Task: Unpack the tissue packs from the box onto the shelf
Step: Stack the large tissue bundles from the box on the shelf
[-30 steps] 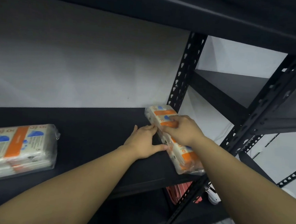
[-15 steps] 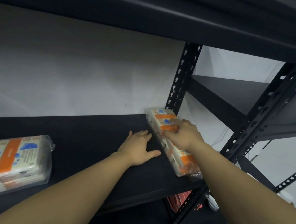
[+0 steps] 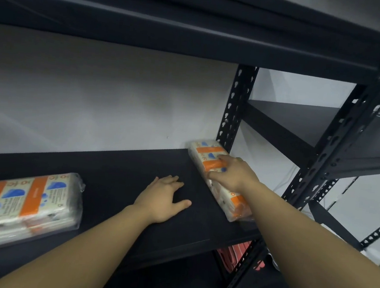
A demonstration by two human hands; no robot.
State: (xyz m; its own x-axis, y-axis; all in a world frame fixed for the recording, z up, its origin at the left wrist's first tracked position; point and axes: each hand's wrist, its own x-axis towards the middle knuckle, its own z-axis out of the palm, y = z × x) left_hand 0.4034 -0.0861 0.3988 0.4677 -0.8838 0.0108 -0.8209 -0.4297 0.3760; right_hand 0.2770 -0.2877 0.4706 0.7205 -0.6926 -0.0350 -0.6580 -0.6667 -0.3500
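Matte black metal shelf carrying two clear-plastic-wrapped tissue packs, orange bands and blue drops on white, print too blurred to read. Right pack at the shelf's right end beside the perforated black upright; right hand laid on top, fingers spread, not clasping. Left hand flat and open on bare shelf. Left pack well apart.

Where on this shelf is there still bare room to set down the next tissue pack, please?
The widest bare patch of the shelf lies between the left tissue pack and the left hand. The strip along the back wall is also free. The right end is crowded: the right hand presses the right tissue pack by the upright.
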